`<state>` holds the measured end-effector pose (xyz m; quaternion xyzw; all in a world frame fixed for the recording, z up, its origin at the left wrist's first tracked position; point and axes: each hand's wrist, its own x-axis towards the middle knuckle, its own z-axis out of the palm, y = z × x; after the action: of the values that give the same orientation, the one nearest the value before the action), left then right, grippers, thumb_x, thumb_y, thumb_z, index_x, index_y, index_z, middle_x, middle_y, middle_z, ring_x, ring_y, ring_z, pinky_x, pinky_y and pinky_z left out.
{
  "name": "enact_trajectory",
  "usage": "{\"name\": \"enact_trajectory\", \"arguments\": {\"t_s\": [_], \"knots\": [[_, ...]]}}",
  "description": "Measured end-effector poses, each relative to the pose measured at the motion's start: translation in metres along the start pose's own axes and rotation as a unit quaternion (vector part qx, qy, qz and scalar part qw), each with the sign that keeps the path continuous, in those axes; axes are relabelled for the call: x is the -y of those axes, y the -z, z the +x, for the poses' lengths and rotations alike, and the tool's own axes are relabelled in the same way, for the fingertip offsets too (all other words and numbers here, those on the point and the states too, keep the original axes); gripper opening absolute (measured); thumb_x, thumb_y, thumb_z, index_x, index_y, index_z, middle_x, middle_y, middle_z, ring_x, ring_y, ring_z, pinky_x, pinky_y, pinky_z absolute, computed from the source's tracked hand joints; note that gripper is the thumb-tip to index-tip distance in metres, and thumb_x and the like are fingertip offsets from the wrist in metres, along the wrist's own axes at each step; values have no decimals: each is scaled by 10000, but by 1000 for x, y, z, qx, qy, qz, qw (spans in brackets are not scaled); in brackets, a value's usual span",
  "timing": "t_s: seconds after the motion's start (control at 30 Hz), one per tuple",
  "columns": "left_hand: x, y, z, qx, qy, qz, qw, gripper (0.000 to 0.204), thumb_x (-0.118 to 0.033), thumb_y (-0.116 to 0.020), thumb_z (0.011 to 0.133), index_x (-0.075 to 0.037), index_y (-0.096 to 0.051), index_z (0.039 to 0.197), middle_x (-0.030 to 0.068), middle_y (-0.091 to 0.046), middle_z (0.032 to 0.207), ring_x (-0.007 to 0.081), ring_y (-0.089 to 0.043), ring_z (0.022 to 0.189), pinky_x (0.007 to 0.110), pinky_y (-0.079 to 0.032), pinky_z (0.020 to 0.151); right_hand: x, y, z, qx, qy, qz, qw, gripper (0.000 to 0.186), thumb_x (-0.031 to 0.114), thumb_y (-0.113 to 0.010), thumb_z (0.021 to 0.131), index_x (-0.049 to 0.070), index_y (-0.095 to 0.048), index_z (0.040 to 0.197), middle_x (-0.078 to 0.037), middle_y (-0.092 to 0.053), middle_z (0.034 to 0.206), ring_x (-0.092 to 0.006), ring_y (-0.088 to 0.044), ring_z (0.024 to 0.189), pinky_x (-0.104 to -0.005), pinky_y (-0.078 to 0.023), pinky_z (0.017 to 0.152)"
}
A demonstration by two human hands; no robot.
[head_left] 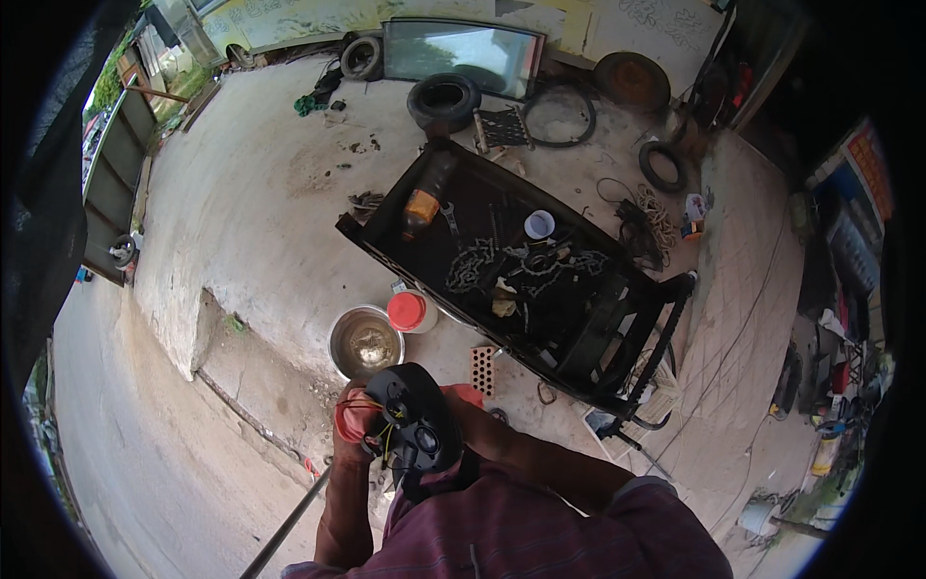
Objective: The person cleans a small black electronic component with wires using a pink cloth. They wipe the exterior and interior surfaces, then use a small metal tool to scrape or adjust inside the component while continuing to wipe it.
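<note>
A black plastic housing [422,434] with round openings and thin loose wires is held up close in front of my body. My left hand [353,417] is closed on its left side, with red cloth or glove material at the fingers. My right hand [465,417] grips the housing from the right; its fingers are mostly hidden behind the housing, and a bit of red material [471,394] shows beside it. Just beyond my hands, a metal basin [367,344] with murky liquid stands on the ground, next to a pale tub with a red lid [406,311].
A black cargo bed [579,338] spans the middle, holding a bottle [422,207], wrench [450,220], chains [473,265] and a white cup [539,225]. A perforated brick [482,372] lies nearby. Tyres [444,100] and a glass pane [463,58] stand farther back. A long rod [289,521] slants at lower left.
</note>
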<state>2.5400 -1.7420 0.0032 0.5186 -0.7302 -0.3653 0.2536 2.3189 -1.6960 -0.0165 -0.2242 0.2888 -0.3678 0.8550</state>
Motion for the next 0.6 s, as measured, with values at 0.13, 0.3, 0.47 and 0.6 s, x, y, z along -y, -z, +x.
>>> {"name": "enact_trajectory", "arguments": {"t_s": [0.13, 0.3, 0.47, 0.6], "knots": [[6, -14, 15, 85, 135, -341, 927, 290, -74, -658, 875, 0, -564, 1138, 98, -661, 1054, 185, -646, 997, 334, -537, 903, 25, 13, -17, -29, -1, 243, 970, 584, 524, -390, 1040, 69, -483, 1394, -67, -647, 1174, -120, -628, 1034, -297, -525, 902], [12, -25, 48, 193, 177, -498, 827, 379, -179, -577, 946, 36, -519, 1252, 131, -628, 1127, 215, -631, 1040, 353, -526, 912, 10, 47, -47, -1, 75, 169, 983, 650, 548, -396, 1031, 27, -467, 1414, -82, -617, 1284, -140, -609, 1138, -302, -498, 987], [-4, -57, 81, 323, 2, -188, 928, 420, -76, -635, 842, -2, -546, 1247, 94, -619, 1094, 209, -618, 1025, 329, -491, 932, -9, 48, -72, -147, 26, 188, 971, 635, 551, -435, 1018, 33, -520, 1374, -104, -624, 1281, -139, -613, 1137, -297, -496, 986], [26, -88, 91, 354, -97, -176, 913, 429, -40, -703, 767, -5, -574, 1175, 97, -620, 1079, 187, -610, 1015, 309, -479, 915, -47, 32, -89, -209, 119, 292, 926, 614, 530, -455, 1017, 58, -491, 1408, -100, -617, 1299, -150, -607, 1153, -318, -477, 1022]]}}
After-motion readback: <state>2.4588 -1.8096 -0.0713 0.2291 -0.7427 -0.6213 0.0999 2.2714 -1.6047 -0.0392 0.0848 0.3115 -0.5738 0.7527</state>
